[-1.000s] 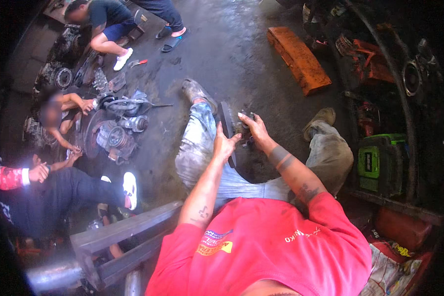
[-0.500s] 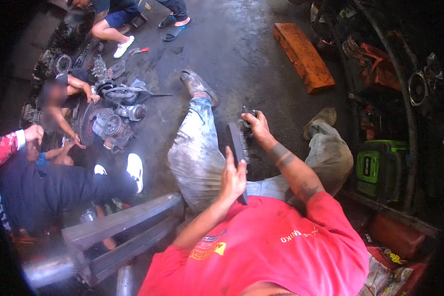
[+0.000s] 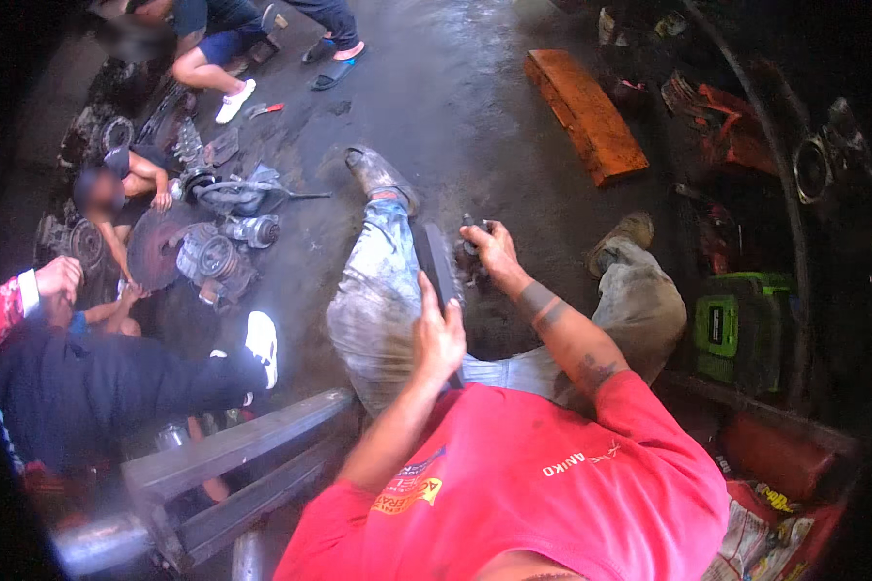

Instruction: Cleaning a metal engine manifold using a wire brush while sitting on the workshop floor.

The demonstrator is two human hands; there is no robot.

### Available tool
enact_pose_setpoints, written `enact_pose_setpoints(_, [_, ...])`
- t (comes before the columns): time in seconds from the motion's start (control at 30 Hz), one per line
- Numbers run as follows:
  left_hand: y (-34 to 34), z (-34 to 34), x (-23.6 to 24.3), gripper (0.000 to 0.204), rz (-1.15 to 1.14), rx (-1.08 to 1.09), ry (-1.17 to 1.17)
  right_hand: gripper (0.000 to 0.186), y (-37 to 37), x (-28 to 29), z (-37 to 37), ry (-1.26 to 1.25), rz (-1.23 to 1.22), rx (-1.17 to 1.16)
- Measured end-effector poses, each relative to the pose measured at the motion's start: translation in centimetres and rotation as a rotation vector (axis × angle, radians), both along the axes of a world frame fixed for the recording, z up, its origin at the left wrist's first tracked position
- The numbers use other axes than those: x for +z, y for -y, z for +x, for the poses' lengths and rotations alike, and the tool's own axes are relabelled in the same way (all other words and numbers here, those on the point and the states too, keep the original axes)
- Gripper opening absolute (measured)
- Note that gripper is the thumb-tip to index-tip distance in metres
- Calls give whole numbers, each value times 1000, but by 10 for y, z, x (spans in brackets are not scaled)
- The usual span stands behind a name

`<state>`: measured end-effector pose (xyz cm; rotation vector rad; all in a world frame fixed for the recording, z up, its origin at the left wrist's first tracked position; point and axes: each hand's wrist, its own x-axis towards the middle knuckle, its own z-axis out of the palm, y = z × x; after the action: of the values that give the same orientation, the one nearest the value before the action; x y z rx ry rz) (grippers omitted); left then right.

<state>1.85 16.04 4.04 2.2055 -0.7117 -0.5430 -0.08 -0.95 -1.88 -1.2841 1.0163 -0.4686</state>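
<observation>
White lettering (image 3: 562, 468) and a yellow-and-blue print (image 3: 412, 487) mark the red shirt (image 3: 513, 513). At right, a green case (image 3: 734, 366) bears a dark label (image 3: 716, 325).

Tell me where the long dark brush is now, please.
In the head view, the brush is near the centre, in the left hand, with the left trouser leg to its left and the right hand to its right.

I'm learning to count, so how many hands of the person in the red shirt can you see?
2. The left hand grips a long dark tool; the right hand, farther forward, holds a small dark part. Neither hand is fully hidden.
</observation>
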Motion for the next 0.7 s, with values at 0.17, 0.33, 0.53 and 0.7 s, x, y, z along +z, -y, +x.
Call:
enact_pose_setpoints(0.17, [51,8,-32,68,38,2,114,54,2,16,14,17,49,-121])
enact_pose_setpoints(0.33, [85,48,-12,68,20,-90,170,36,47,-49,23,190,224,-249])
enact_pose_setpoints(0.53, [72,-19,-9,71,57,-213,123,40,74,-60,0,274,385,-437])
enact_pose_setpoints(0.7, [127,51,2,67,182,-210,91,36,55,-31,8,234,360,-391])
